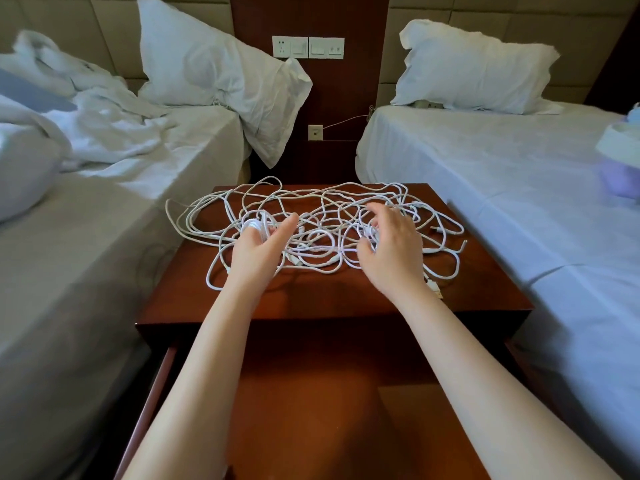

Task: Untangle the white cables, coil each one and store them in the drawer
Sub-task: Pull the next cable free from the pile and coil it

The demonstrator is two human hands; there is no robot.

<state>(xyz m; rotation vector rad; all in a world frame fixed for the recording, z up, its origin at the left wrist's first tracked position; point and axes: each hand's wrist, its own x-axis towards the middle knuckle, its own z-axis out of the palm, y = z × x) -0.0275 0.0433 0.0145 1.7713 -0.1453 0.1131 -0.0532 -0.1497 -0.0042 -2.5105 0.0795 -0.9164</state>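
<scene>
White cables sprawl in one knotted heap across the dark wooden table, with the open drawer at 6 o'clock, beneath the forearms. Left hand grips several loops wound round its fingers. The right hand claws into the heap at 3 o'clock — whether it pinches a strand I cannot tell. Pulling the wound loops hard would likely cinch the knots tighter, or drag a loose end — one plug lies near the front edge at 5 o'clock — off the table.
</scene>
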